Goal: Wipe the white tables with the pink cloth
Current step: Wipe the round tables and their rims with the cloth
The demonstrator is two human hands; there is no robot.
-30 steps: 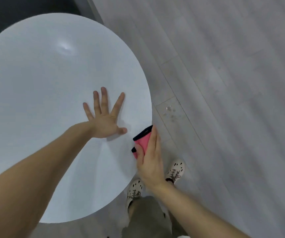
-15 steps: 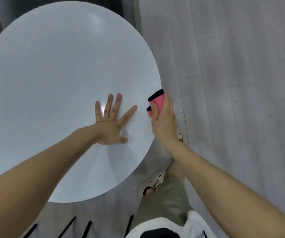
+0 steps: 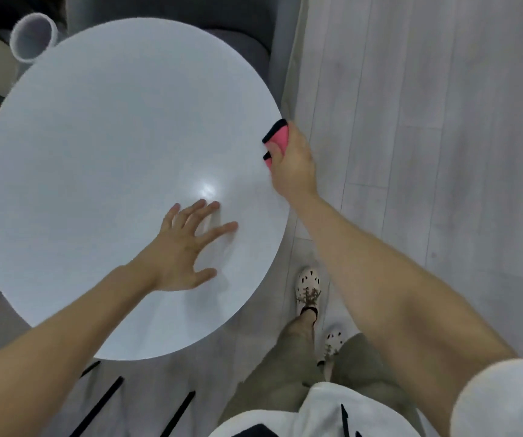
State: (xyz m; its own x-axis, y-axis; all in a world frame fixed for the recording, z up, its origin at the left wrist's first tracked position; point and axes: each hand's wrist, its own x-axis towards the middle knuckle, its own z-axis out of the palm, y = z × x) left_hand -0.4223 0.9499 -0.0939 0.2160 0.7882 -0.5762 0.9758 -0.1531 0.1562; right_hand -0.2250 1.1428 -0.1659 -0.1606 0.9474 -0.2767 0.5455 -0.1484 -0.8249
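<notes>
A round white table (image 3: 96,152) fills the left and middle of the head view. My left hand (image 3: 184,250) lies flat on its near right part, fingers spread, holding nothing. My right hand (image 3: 295,165) is closed on a folded pink cloth (image 3: 279,138) with a black trim, pressed against the table's right rim. Most of the cloth is hidden under my fingers.
A grey cylinder (image 3: 33,36) stands past the table's far left edge, and a dark grey seat (image 3: 238,36) lies behind the table. Pale plank floor (image 3: 427,121) runs along the right. My feet in white patterned shoes (image 3: 309,287) stand beside the table's near right edge.
My right hand has slid the cloth along the table's right rim, away from me. My left hand stays flat on the top while my body has stepped around the table.
</notes>
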